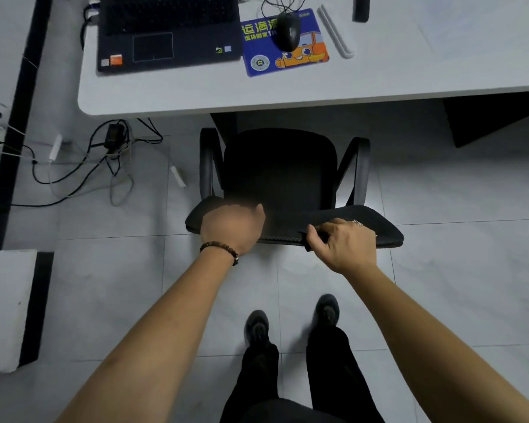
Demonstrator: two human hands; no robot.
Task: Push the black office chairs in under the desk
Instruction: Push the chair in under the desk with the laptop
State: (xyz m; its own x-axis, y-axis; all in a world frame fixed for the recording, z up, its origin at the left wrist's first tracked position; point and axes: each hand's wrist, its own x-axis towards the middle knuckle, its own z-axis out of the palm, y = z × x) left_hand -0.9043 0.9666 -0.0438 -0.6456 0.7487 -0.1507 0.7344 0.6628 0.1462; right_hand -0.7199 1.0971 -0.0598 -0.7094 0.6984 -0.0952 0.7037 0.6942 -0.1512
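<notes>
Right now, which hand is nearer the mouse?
Right. The right hand grips the chair back almost straight below the mouse; the left hand sits further off to the left.

- We see one black office chair (280, 175), upright, its seat facing the table (196, 93), armrests on both sides.
- Its front edge lies just under the table's near edge; the curved backrest top stands well clear, nearest us.
</notes>
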